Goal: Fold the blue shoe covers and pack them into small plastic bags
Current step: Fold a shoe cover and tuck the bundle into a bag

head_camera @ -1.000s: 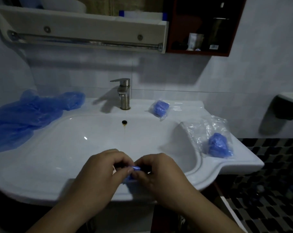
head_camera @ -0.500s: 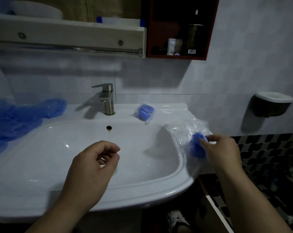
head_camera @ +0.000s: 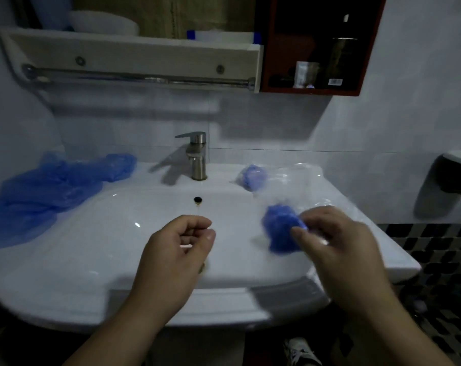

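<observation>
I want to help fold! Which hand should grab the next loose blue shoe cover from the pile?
Probably the left hand: it is on the same side as the loose pile, while the right hand is busy gripping a blue bundle.

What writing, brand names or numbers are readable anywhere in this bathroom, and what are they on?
No text here can be read.
White label low on the dark bottle in the red cabinet: too small and blurred.
Pale container beside the bottle: any print is too blurred to tell.
</observation>
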